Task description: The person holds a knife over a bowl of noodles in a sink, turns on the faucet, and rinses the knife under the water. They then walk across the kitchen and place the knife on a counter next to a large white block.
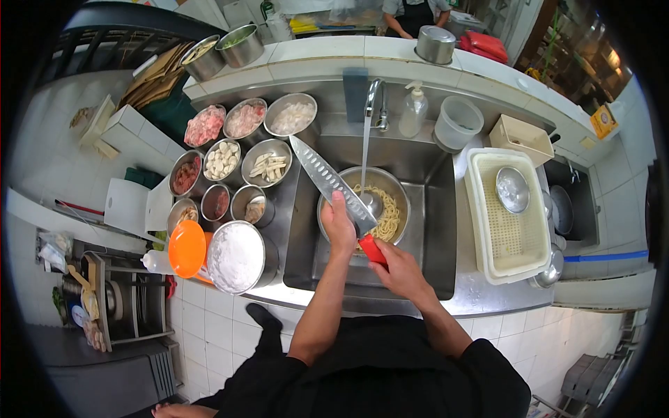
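Note:
A large knife (327,177) with a dimpled blade and a red handle lies diagonally over the sink, its tip up and to the left. My right hand (402,268) is wrapped round the red handle. My left hand (338,226) is at the blade's lower part, with the thumb against it; its other fingers are largely hidden. Below the knife, a metal bowl (399,188) stands in the sink (306,240) with noodles (391,216) and a ladle-like round piece inside. Water runs from the tap (376,90) into the bowl.
Metal containers of meat and sliced food stand left of the sink, beside a pot of white powder (237,256) and an orange bowl (187,249). At right are a white basket (505,237) and a plastic tub (458,124). Another person (416,15) stands beyond the ledge.

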The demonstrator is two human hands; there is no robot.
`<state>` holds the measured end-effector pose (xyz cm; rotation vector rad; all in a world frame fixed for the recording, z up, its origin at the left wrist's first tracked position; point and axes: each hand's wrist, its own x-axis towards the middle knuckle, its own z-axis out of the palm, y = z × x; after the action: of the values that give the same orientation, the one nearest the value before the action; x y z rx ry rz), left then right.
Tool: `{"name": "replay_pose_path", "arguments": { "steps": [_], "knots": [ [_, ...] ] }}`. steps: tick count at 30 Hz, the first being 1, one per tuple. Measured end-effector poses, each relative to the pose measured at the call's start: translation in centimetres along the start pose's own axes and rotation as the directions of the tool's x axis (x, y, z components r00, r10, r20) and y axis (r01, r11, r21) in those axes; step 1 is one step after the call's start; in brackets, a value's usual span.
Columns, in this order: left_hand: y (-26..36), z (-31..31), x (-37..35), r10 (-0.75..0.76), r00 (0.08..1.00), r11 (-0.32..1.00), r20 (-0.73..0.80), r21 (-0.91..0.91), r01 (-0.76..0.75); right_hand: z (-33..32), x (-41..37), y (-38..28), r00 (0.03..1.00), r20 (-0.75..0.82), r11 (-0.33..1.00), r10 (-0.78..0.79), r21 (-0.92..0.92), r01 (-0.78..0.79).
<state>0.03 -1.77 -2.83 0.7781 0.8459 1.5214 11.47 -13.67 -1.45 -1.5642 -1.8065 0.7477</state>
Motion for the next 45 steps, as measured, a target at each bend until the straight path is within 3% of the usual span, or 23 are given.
{"name": "replay_pose_path", "arguments": {
  "steps": [6,12,20,22,25,31,45],
  "knots": [
    [-0.1,-0.3,0.1,0.015,1.0,0.999,-0.008,0.048,-0.015,0.7,0.3,-0.2,0.999,-0.032,0.998,-0.02,0.052,0.022],
    [-0.6,0.6,0.4,0.038,0.999,0.997,0.011,0.065,-0.038,1.5,0.4,-0.1,0.992,-0.111,0.986,0.063,0.16,-0.045],
    [-1.4,0.9,0.3,0.07,0.997,0.986,-0.025,0.152,-0.065,2.0,0.2,0.1,0.974,-0.222,0.998,0.053,0.048,-0.043],
    [-1.6,0.5,0.3,-0.029,0.999,0.991,0.032,0.129,0.025,2.1,-0.1,0.2,0.97,-0.24,0.999,0.033,0.022,-0.029],
    [-1.5,0.4,0.2,-0.102,0.995,0.984,-0.002,0.149,0.101,2.1,-0.2,0.5,0.963,-0.271,1.0,-0.003,-0.026,-0.004],
    [-2.1,0.4,0.3,-0.023,0.999,0.988,-0.027,0.155,0.027,2.2,0.0,0.5,0.961,-0.277,0.998,0.011,-0.056,-0.028],
    [-1.0,1.4,-1.1,-0.035,0.999,0.99,-0.033,0.133,0.039,2.0,-0.2,0.5,0.962,-0.273,0.994,-0.025,-0.107,-0.004]
  ]
}}
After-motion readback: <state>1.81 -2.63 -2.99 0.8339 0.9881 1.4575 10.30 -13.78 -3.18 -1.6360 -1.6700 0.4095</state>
